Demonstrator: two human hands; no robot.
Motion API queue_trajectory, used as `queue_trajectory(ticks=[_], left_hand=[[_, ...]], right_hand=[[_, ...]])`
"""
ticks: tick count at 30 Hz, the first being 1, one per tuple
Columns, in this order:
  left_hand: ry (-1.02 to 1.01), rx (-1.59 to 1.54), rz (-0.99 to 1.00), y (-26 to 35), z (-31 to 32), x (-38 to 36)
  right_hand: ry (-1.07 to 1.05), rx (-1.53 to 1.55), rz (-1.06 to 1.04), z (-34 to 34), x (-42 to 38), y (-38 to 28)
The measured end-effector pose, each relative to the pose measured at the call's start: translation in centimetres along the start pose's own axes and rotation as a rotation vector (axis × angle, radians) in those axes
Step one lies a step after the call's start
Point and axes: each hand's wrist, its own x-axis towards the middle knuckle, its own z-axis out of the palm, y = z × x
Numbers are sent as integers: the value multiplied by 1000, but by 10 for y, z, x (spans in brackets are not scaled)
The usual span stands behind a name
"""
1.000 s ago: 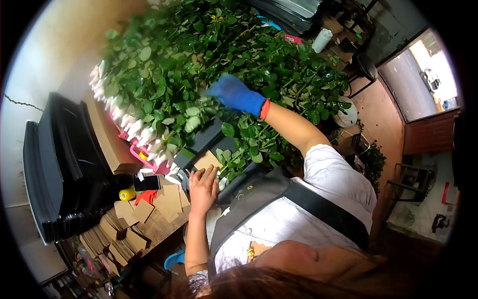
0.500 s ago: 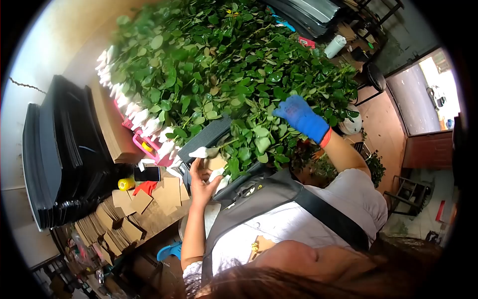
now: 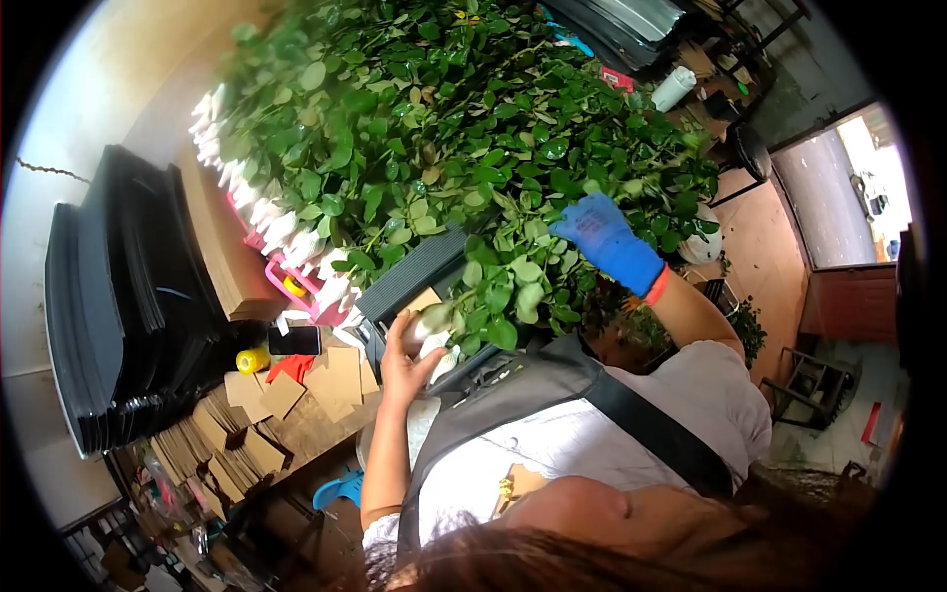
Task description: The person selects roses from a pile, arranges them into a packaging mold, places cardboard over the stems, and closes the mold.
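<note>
My left hand (image 3: 400, 367), bare, is curled around white-sleeved flower heads (image 3: 435, 341) at the near end of a dark ribbed tray or stand (image 3: 414, 270). Their leafy stems, which look like roses (image 3: 508, 296), run to the right in front of my body. My right hand (image 3: 610, 240), in a blue glove with an orange cuff, is closed at the stem end among the leaves. What exactly its fingers grip is hidden by foliage. Behind both hands lies a large heap of leafy rose stems (image 3: 424, 128), with white-covered heads (image 3: 281, 229) along its left side.
Left of me, a work table (image 3: 326, 424) carries cardboard pieces (image 3: 335, 385), a phone (image 3: 295, 341), a yellow tape roll (image 3: 252, 360) and a red cloth (image 3: 291, 368). Black sheets (image 3: 128, 306) stand stacked at far left. A white bottle (image 3: 674, 89) stands at back right.
The white-sleeved heads at my left hand have shifted closer together, slightly blurred, and the leaves before me have moved. My right hand has moved slightly right and down.
</note>
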Motion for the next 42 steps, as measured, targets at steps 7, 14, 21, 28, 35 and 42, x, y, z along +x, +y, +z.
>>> queue_trajectory(ticks=[7,14,21,28,35,42], left_hand=[[-98,267,105,16,-1,4],[-82,379,142,13,0,-3],[40,372,127,25,4,6],[247,251,159,8,18,9],[250,38,76,-25,24,8],[233,-9,-60,1,15,10]], right_hand=[[169,161,-5,78,-5,-21],[6,931,-149,41,15,41],[789,446,-406,-38,152,-47],[627,152,-326,-44,229,-78],[775,354,-750,-121,92,-62],[152,-46,-418,-46,50,-16]])
